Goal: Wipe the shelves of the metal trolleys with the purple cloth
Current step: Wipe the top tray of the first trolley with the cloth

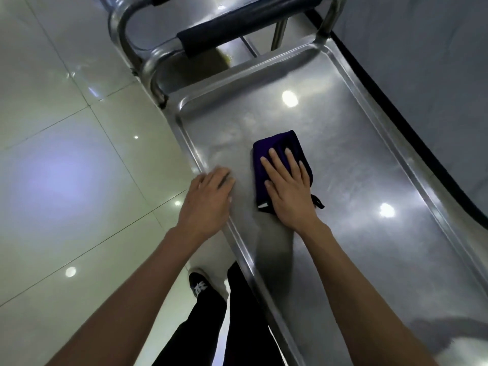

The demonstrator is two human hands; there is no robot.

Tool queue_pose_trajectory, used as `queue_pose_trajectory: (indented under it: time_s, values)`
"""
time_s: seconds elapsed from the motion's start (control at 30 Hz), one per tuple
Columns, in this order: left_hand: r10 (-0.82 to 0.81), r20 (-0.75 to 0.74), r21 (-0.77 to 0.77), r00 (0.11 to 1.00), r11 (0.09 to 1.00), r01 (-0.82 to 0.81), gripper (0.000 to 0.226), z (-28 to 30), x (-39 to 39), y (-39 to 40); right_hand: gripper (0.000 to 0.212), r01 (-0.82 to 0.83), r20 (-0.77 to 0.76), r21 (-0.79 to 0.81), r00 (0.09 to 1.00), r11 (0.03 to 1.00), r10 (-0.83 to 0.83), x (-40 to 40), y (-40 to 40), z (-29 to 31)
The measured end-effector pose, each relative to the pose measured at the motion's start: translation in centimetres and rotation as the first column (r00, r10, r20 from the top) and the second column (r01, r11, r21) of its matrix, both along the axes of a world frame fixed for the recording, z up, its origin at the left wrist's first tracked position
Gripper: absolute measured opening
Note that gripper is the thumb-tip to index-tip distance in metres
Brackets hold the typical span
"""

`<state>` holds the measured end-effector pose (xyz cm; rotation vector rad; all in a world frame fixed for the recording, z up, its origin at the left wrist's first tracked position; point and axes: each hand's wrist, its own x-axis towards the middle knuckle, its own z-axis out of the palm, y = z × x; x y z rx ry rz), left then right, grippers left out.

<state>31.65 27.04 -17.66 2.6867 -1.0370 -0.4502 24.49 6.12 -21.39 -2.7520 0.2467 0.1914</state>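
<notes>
At the bottom of the frame, two bare forearms reaching up and in from the lower corners, with dark trouser legs [211, 320] and one black shoe [199, 285] with a white mark showing between them on the pale tiled floor [66, 159].

Just above, left of centre: left hand [207, 198], released, fingers straight and close together, lying flat across the raised left rim of the top shelf [356, 180] of a metal trolley, fingertips just inside the rim, holding nothing.

Beside it, near the middle of the frame: right hand [287, 186], also released, palm down, fingers spread and straight, pressing flat on the purple cloth [276, 145]. Cloth folded into a small thick pad, lying on the left half of the shelf, its far edge showing beyond the fingertips, its near corner and a small dark loop [318, 202] sticking out at either side of the wrist. Hands close to each other but not touching.

Shelf itself a shallow steel tray running from the lower right up toward the centre top, dull sheen, round bright light reflections on it at centre and right.

Farther up, in the upper middle: curved steel handle tubes with a dark padded grip [237, 30], a second like it partly cut off at the top edge.

Along the right side, a dark strip [396, 114] bordering a grey surface.
</notes>
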Motion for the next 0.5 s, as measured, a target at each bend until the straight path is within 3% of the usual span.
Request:
queue_pose_trajectory:
  time_s: [0.1, 0.23, 0.4, 0.5]
  values:
    - [0.030, -0.073, -0.181, 0.997, 0.983, -0.043, 0.047, -0.7, 0.4, 1.1, 0.055, 0.010, 0.014, 0.005, 1.000, 1.000, -0.011, -1.3, 3.3, -0.2]
    - [0.054, -0.153, -0.281, 0.987, 0.955, -0.095, 0.055, -0.7, 1.7, 2.1, 0.054, -0.017, 0.037, 0.015, 0.999, 1.000, 0.016, -3.6, 7.3, -0.4]
    - [0.073, -0.168, -0.275, 0.983, 0.954, -0.118, 0.049, -1.6, 2.0, 2.2, 0.052, -0.041, 0.073, 0.050, 0.997, 0.998, 0.037, -6.6, 11.3, -0.5]
    - [0.019, -0.145, -0.261, 0.989, 0.964, -0.057, 0.034, -1.7, 2.1, 2.0, 0.053, -0.069, 0.093, 0.078, 0.994, 0.995, 0.062, -7.7, 11.8, -0.6]
